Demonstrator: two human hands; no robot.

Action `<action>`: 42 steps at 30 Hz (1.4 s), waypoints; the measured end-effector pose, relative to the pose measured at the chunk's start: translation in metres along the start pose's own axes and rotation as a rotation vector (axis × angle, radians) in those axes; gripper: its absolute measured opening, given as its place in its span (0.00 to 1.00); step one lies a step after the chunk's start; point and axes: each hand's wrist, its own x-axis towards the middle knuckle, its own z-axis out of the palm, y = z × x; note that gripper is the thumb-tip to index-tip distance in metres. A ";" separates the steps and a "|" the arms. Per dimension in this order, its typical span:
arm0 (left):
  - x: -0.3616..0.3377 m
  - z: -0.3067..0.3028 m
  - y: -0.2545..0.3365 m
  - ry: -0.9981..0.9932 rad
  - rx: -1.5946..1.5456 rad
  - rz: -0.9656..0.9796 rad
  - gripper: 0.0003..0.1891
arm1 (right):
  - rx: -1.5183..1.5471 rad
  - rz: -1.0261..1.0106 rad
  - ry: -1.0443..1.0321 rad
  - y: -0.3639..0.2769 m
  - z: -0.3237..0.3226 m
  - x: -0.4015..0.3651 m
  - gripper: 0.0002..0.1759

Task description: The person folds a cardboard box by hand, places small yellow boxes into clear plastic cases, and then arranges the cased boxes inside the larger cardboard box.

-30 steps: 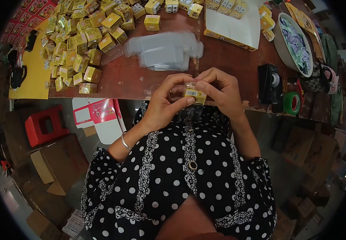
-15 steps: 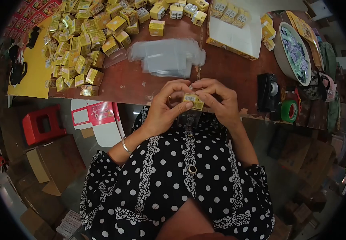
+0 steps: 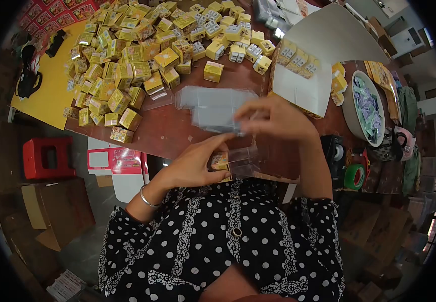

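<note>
My left hand [image 3: 195,162] is closed around a small yellow box [image 3: 221,161] at the table's front edge. A clear plastic sleeve [image 3: 244,160] sticks out from the box's right side; how the two join is hard to see. Higher up, my right hand [image 3: 276,118] hangs over the right end of a stack of flat clear plastic sleeves [image 3: 213,108]. Its fingers are smeared by motion, so I cannot make out whether they hold anything. A single yellow box [image 3: 213,71] stands just behind the stack.
A big heap of yellow boxes [image 3: 132,73] covers the left. White-and-yellow pieces [image 3: 236,53] lie behind. To the right are an open carton [image 3: 311,95], a bowl of purple packets [image 3: 355,108], a black tape dispenser [image 3: 333,153] and green tape [image 3: 354,176].
Both hands held the yellow box together before. My right hand has let go and moved up over the plastic stack. My left hand keeps the box, now turned, and the view has shifted.
</note>
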 end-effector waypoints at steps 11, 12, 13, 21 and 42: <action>-0.017 -0.012 -0.026 0.075 -0.348 -0.066 0.31 | -1.056 0.262 0.686 0.055 -0.048 0.156 0.22; -0.017 -0.010 -0.031 0.076 -0.439 -0.087 0.31 | -1.025 0.295 0.611 0.057 -0.053 0.156 0.26; -0.017 -0.009 -0.033 0.074 -0.532 -0.107 0.31 | -1.028 0.295 0.611 0.059 -0.054 0.158 0.26; -0.011 -0.005 -0.037 0.089 -0.552 -0.059 0.30 | -1.014 0.206 0.542 0.067 -0.054 0.148 0.28; -0.010 0.011 -0.012 0.216 -0.629 -0.055 0.28 | -0.005 0.042 0.289 0.035 -0.008 -0.091 0.31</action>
